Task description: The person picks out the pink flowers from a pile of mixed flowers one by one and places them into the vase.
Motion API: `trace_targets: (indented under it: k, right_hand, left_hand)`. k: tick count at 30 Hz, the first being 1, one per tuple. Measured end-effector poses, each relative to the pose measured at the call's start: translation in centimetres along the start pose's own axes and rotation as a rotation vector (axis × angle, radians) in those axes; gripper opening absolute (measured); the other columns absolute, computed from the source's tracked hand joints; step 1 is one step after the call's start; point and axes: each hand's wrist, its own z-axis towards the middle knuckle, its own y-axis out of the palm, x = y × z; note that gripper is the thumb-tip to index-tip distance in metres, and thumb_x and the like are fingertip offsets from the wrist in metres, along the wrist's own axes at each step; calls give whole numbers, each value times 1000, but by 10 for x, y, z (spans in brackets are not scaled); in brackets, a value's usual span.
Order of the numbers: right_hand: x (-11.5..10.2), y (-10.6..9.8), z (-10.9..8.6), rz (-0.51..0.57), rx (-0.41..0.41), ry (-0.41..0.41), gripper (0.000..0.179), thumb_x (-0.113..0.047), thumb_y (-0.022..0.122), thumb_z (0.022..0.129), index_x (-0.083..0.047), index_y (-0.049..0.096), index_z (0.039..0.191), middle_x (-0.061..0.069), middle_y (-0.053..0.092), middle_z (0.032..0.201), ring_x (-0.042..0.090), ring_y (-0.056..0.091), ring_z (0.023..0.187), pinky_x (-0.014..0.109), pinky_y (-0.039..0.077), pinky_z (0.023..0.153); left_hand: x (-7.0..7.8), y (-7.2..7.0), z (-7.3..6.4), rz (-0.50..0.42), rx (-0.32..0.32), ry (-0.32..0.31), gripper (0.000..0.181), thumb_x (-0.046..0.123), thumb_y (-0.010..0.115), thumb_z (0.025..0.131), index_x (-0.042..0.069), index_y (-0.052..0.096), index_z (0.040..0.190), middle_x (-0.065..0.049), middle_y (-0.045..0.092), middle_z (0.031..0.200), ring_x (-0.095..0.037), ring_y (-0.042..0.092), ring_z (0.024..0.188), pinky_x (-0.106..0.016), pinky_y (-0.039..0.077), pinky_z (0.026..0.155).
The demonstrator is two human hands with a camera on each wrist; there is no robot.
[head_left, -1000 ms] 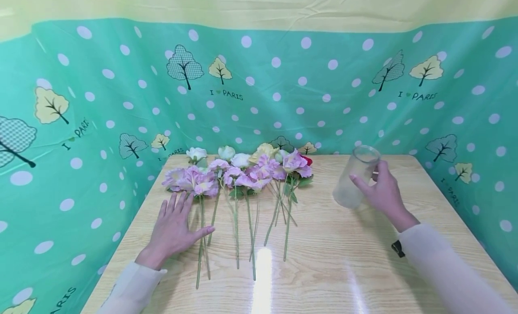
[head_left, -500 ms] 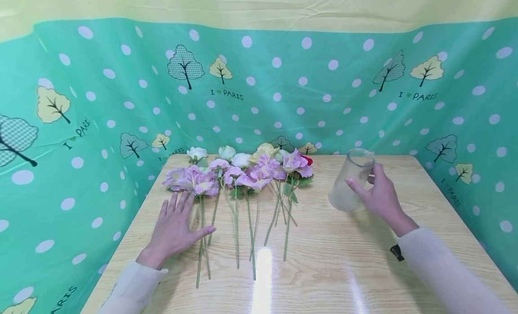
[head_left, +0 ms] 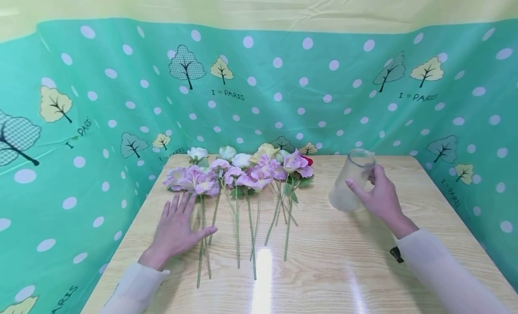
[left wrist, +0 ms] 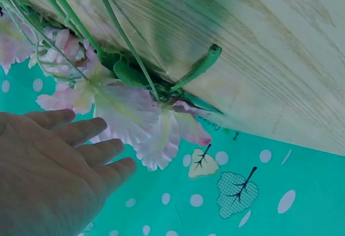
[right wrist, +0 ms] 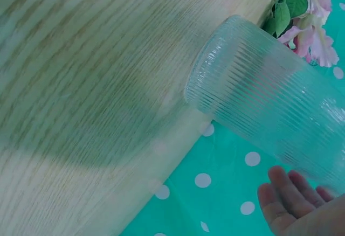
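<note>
A clear ribbed glass vase (head_left: pixel 349 186) is at the table's right side, leaning a little in the head view. My right hand (head_left: pixel 383 198) holds it from the right, thumb on the front and fingers round the far side. In the right wrist view the vase (right wrist: pixel 269 93) shows its ribbed wall and base, with the curled fingers of my right hand (right wrist: pixel 294 203) at its side. My left hand (head_left: pixel 175 227) lies with fingers straight and spread, just below a pink-purple artificial flower (head_left: pixel 198 181); its thumb crosses the green stems (head_left: pixel 201 255).
More artificial flowers lie in a row at the back: white ones (head_left: pixel 241 160), a cream one (head_left: pixel 265 152), pink-purple ones and a red one (head_left: pixel 308 160). Their stems point toward me on the wooden table (head_left: pixel 323 269). A green dotted cloth (head_left: pixel 299 87) surrounds the back and sides.
My right hand and the vase have shifted slightly toward me and left, then stayed put. My left hand and the flowers keep their places.
</note>
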Motion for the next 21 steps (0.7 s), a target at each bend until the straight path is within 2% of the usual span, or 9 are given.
trace_targets:
  k: [4,8,15,21]
  right_hand:
    - [-3,2,-8,3,-1,23,88,-49,72,93,2,30,152,32,52,138,50,51,124,71,42,94]
    - [-4,3,-19,-9,42,26,92,-47,73,93,1,26,156,28,48,140,47,49,122,66,44,91]
    - [-5,5,-37,-78,112,7,83,-43,74,91,9,37,145,28,51,131,44,50,115,60,45,84]
    - [-7,10,-52,-147,144,-106,68,-31,79,85,12,50,128,28,57,119,44,55,104,60,47,80]
  left_hand:
    - [1,1,-2,-7,-1,-5,120,80,59,84,-1,15,162,-25,13,167,-48,3,154,-62,2,123]
    - [4,1,-3,-12,5,-11,120,80,60,84,-3,19,160,-28,16,166,-50,8,153,-63,6,123]
    - [7,0,0,-37,35,-27,115,81,57,85,-7,30,154,-35,33,156,-54,27,144,-66,18,119]
    - [11,2,2,-64,51,-46,112,84,52,85,-10,43,144,-35,49,141,-52,47,126,-66,40,105]
